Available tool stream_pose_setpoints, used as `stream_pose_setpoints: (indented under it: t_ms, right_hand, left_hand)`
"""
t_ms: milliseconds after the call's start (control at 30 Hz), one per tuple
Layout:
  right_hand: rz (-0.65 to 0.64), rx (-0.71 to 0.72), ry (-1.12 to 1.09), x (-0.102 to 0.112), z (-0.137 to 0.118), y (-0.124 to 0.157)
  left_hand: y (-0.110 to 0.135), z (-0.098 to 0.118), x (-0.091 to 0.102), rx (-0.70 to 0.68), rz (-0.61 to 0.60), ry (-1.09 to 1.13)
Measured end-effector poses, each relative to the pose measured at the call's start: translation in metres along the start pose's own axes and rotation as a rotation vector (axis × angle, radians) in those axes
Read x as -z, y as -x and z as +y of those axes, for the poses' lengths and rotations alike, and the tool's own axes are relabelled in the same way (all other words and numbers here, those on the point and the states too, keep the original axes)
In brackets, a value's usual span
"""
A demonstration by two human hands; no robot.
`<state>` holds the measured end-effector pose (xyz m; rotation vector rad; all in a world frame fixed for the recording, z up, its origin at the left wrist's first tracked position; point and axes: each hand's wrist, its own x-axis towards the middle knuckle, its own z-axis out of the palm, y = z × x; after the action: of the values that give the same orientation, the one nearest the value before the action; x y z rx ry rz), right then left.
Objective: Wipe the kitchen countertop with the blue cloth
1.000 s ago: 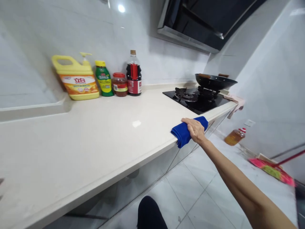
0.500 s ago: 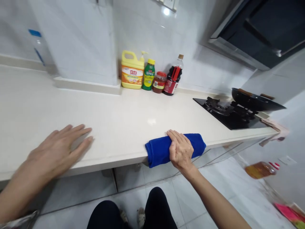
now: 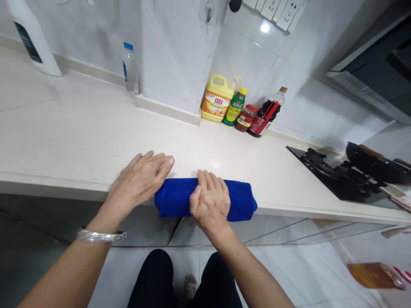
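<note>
A folded blue cloth (image 3: 240, 200) lies over the front edge of the white countertop (image 3: 105, 141), its near side hanging past the edge. My right hand (image 3: 212, 199) presses down on the middle of the cloth, thumb and fingers closed over it. Just to the left, my left hand (image 3: 141, 177) rests flat on the counter with its fingers stretched out, close to the cloth's left end. That hand holds nothing. A silver bracelet (image 3: 101, 235) circles my left wrist.
Along the wall stand a yellow detergent jug (image 3: 215, 100), a green bottle (image 3: 235, 107), a red-lidded jar (image 3: 246, 118) and a dark sauce bottle (image 3: 265, 115). Further left are a clear water bottle (image 3: 130, 70) and a white bottle (image 3: 32, 38). A gas stove (image 3: 327, 171) with a wok (image 3: 375, 164) sits right.
My right hand has moved left along the counter edge with the blue cloth. My left hand has come right, close to the cloth. The view has turned left.
</note>
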<state>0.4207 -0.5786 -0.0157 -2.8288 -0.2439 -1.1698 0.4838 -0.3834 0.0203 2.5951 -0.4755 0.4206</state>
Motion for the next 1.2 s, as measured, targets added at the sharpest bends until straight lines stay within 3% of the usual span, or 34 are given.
stream_pose_setpoints:
  t_ms: [100,200,300,367,533,633,700,833,1000,1200]
  right_hand:
    - [-0.044,-0.024,-0.018,-0.006,-0.025,-0.007]
    - [-0.102,-0.049,-0.049,-0.005,-0.037,-0.013]
    - [-0.190,-0.032,-0.094,0.004,-0.037,-0.017]
    - [-0.252,0.048,-0.155,0.012,-0.028,-0.019]
    - [-0.217,0.308,-0.325,0.034,0.023,-0.014]
    - [-0.152,0.418,-0.288,0.042,0.069,-0.006]
    - [-0.184,0.475,-0.248,0.044,0.095,0.003]
    - [-0.219,0.527,-0.198,0.045,0.126,0.021]
    - [-0.215,0.504,-0.207,0.054,0.154,0.034]
    - [-0.225,0.471,-0.200,0.071,0.212,0.055]
  left_hand:
    - [0.000,-0.002,0.009,0.001,0.053,0.130]
    - [0.009,0.009,0.018,-0.019,0.225,0.210]
    - [0.033,0.034,0.012,-0.216,0.411,0.094]
    - [0.051,0.049,-0.002,-0.383,0.401,-0.018]
    - [0.067,0.053,-0.035,-0.526,0.416,-0.187]
    - [0.060,0.044,-0.032,-0.556,0.364,-0.265]
    - [0.053,0.039,-0.023,-0.570,0.280,-0.289]
    - [0.037,0.041,-0.015,-0.635,0.118,-0.307]
    - [0.028,0.070,-0.031,-0.696,0.127,-0.300]
    - [0.025,0.125,-0.070,-0.726,0.207,-0.292]
